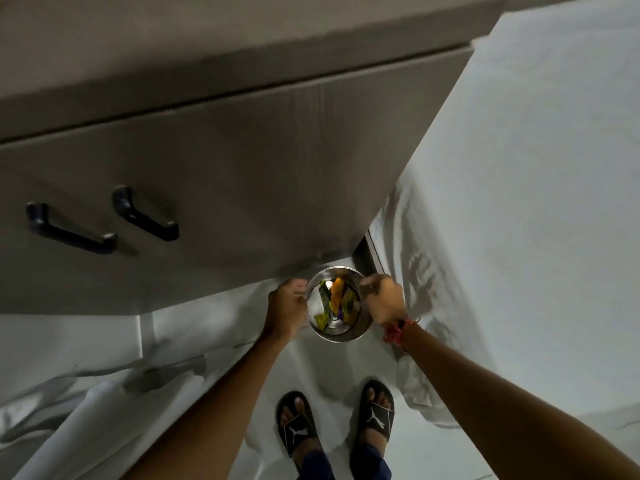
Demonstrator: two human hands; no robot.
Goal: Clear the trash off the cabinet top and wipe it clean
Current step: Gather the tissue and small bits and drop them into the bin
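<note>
A round steel bowl (335, 333) is held low in front of the cabinet, above the floor. Inside it lie crumpled wrappers (335, 299) in orange, green, yellow and purple. My left hand (286, 306) grips the bowl's left rim. My right hand (384, 299) grips its ribbed right rim; a red thread band circles that wrist. The grey cabinet top (173, 39) fills the upper frame, blurred, and nothing shows on the part in view.
The cabinet front (225, 188) has two dark door handles (145, 213) at the left. White sheeting (519, 202) drapes at the right and lies over the floor at the left. My feet in black slides (375, 417) stand below the bowl.
</note>
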